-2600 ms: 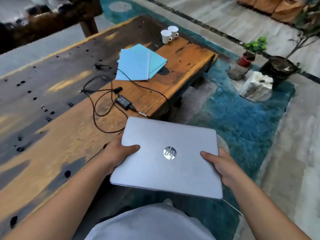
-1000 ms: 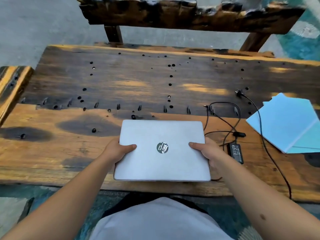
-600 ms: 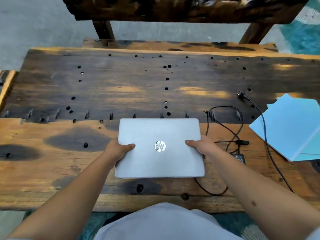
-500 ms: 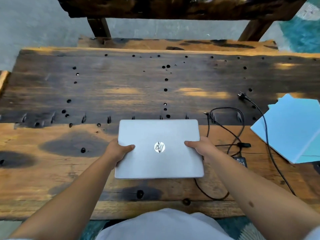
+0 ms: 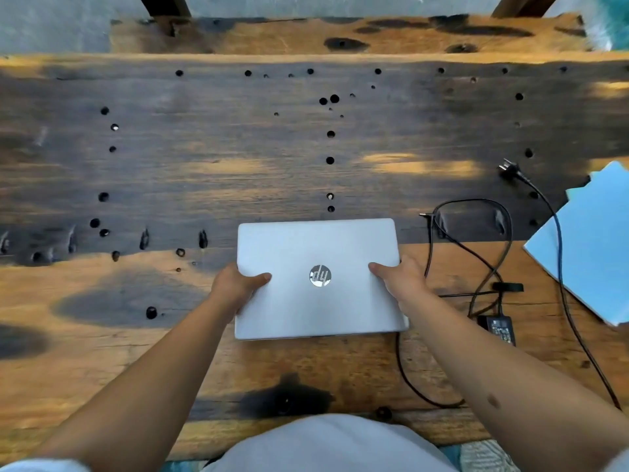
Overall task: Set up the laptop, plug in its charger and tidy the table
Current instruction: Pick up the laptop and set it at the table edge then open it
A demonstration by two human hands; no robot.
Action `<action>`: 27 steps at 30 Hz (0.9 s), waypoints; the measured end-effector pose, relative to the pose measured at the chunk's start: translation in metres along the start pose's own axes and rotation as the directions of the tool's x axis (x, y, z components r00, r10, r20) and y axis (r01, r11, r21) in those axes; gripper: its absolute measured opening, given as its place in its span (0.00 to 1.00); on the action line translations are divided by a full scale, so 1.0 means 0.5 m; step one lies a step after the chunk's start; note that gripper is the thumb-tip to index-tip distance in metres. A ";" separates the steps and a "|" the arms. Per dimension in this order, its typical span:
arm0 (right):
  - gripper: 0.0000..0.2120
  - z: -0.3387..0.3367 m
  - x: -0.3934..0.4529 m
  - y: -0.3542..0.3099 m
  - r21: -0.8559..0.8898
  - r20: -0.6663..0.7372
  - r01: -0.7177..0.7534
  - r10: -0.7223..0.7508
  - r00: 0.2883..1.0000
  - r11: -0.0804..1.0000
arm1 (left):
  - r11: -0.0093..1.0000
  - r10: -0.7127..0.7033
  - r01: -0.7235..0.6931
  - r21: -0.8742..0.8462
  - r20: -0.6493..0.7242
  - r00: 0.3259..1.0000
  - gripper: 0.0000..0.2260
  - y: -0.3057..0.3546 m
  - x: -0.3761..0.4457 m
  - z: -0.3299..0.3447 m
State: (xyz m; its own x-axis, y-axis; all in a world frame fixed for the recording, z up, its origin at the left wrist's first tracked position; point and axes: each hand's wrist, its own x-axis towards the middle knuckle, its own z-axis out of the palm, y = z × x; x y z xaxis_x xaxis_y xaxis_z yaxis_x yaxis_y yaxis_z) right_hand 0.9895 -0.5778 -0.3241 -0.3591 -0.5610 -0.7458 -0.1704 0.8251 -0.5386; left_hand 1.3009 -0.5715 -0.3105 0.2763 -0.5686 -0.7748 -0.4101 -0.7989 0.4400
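I have the closed silver HP laptop (image 5: 318, 279) on the wooden desk (image 5: 102, 335), my left hand (image 5: 235, 287) and right hand (image 5: 400, 281) each gripping a side edge, thumbs on the lid. Unopened. The charger (image 5: 498, 328) lies loose, its wall plug (image 5: 509, 169) unconnected; blue folders (image 5: 592, 243) remain untidied.
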 end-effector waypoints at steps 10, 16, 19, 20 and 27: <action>0.27 0.018 0.003 0.015 -0.159 -0.129 0.013 -0.034 0.991 0.987 | 0.998 -0.052 0.053 0.016 -0.051 0.997 0.21 -0.002 0.016 0.022; 0.27 0.018 0.004 0.014 -0.220 -0.140 -0.004 -0.028 0.990 0.976 | 0.997 -0.070 0.072 0.008 -0.168 0.983 0.28 -0.007 0.003 0.039; 0.27 0.020 0.005 0.015 -0.251 -0.146 -0.003 -0.035 0.989 0.968 | 0.997 -0.062 0.068 0.032 -0.180 0.982 0.29 -0.014 -0.003 0.042; 0.27 0.020 0.005 0.015 -0.259 -0.152 -0.006 -0.034 0.988 0.966 | 0.998 -0.058 0.064 0.026 -0.183 0.981 0.29 -0.015 -0.003 0.045; 0.28 0.030 0.003 0.016 -0.274 -0.191 -0.024 -0.030 0.981 0.962 | 0.997 -0.053 0.065 0.044 -0.233 0.971 0.27 -0.013 -0.003 0.061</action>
State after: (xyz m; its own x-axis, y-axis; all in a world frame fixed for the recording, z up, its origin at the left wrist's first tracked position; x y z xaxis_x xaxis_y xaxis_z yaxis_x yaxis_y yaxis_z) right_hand 1.0012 -0.5731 -0.3356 -0.5222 -0.5624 -0.6411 -0.4063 0.8250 -0.3928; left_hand 1.2769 -0.5594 -0.3262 0.4922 -0.5556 -0.6701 -0.4290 -0.8247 0.3686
